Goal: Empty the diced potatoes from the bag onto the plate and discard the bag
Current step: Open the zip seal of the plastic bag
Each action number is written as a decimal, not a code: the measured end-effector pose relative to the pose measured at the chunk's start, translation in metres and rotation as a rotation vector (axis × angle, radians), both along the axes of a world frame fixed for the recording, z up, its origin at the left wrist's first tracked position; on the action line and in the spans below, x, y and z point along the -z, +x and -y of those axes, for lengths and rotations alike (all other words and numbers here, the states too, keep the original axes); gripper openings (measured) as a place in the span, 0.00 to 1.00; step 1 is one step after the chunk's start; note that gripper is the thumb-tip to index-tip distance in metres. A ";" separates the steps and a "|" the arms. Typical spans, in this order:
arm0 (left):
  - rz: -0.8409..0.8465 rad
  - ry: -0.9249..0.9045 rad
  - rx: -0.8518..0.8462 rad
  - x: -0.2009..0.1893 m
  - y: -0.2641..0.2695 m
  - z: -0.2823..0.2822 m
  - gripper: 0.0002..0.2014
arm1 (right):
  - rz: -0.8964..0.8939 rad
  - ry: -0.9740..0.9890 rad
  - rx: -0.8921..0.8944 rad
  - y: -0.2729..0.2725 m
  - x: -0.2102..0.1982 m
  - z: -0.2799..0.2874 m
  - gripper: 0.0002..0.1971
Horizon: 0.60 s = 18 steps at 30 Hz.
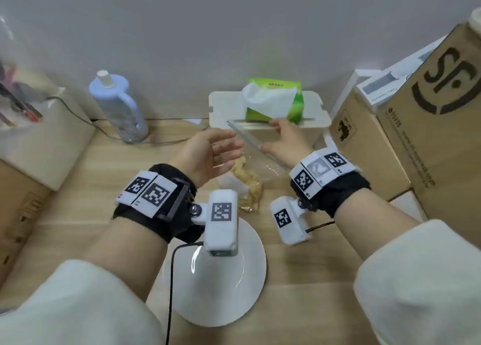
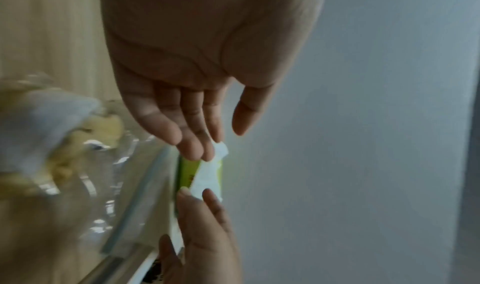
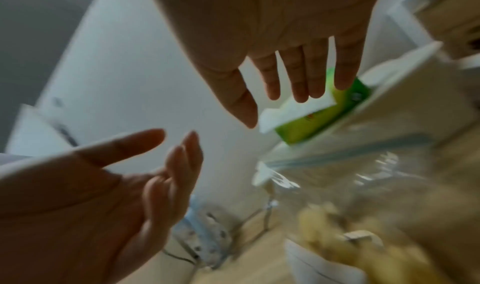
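A clear zip bag (image 1: pixel 256 149) of yellow diced potatoes (image 1: pixel 250 185) lies on the wooden table just beyond the white plate (image 1: pixel 250 271). My left hand (image 1: pixel 218 149) hangs at the bag's left side, palm turned right and fingers straight, holding nothing. My right hand (image 1: pixel 283 139) is spread over the bag's far right corner near the zip edge. Whether it touches the bag I cannot tell. The left wrist view shows my left hand (image 2: pixel 215 142) with straight fingers above the blurred bag (image 2: pixel 111 185). The right wrist view shows my right hand (image 3: pixel 275 111) open, with the bag (image 3: pixel 363 175) below it.
A green tissue pack (image 1: pixel 273 102) sits on a white box (image 1: pixel 317 115) right behind the bag. A pale blue bottle (image 1: pixel 117 107) stands at the back left. Cardboard boxes (image 1: pixel 429 115) crowd the right side, and another box (image 1: pixel 39 141) the left.
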<state>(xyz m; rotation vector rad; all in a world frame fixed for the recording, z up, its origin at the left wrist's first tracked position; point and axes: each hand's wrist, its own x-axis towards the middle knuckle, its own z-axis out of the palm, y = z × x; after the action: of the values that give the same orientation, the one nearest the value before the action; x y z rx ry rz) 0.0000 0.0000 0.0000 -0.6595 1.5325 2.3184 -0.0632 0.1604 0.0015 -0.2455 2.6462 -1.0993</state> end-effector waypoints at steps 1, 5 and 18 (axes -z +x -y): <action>0.048 0.028 0.006 0.007 0.002 -0.003 0.05 | 0.049 0.047 0.007 -0.001 0.009 -0.002 0.31; 0.169 0.104 0.081 0.036 -0.006 -0.006 0.07 | 0.150 -0.016 -0.032 0.001 0.044 -0.011 0.13; 0.187 0.173 0.089 0.060 -0.009 -0.013 0.18 | -0.032 0.134 -0.112 0.013 0.071 0.002 0.13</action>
<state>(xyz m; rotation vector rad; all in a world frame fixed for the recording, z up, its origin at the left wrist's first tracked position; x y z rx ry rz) -0.0090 0.0132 -0.0602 -0.7251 1.2377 2.2222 -0.0505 0.1580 -0.0692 -0.3825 2.6840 -0.8872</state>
